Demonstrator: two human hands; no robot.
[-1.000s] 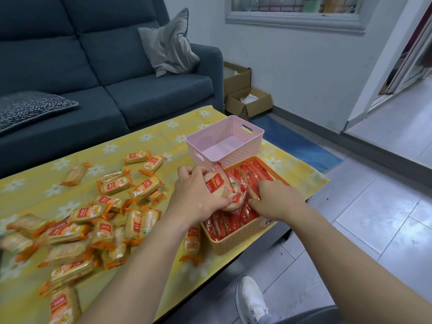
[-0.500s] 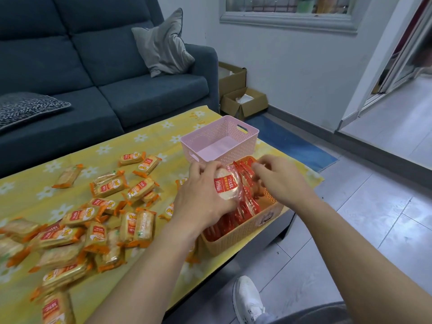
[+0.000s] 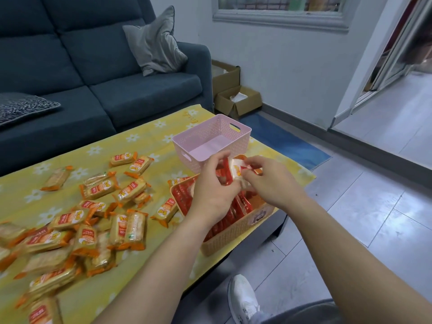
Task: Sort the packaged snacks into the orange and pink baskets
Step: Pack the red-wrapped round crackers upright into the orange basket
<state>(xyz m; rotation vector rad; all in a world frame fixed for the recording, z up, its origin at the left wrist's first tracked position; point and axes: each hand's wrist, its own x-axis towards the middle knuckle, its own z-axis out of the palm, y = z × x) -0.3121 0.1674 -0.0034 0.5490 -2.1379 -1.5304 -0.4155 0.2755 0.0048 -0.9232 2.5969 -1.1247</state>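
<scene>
The orange basket (image 3: 236, 232) stands at the table's near right edge, packed with red-wrapped snacks (image 3: 240, 206). Behind it sits the pink basket (image 3: 210, 134), with nothing inside. Above the orange basket my left hand (image 3: 214, 185) and my right hand (image 3: 272, 181) together grip a small bunch of red-wrapped snack packets (image 3: 235, 170), the left from the left side, the right pinching the top right. Several orange-wrapped snacks (image 3: 93, 211) lie scattered over the yellow flowered tablecloth (image 3: 140, 141) to the left.
A dark blue sofa (image 3: 105, 78) with a grey cushion (image 3: 155, 43) runs behind the table. Two cardboard boxes (image 3: 238, 99) and a blue mat (image 3: 280, 139) lie on the floor at the far right. My white shoe (image 3: 243, 298) shows below the table edge.
Both hands have risen from inside the orange basket, lifting a bunch of red packets above it. My right hand has moved up to pinch the bunch's top.
</scene>
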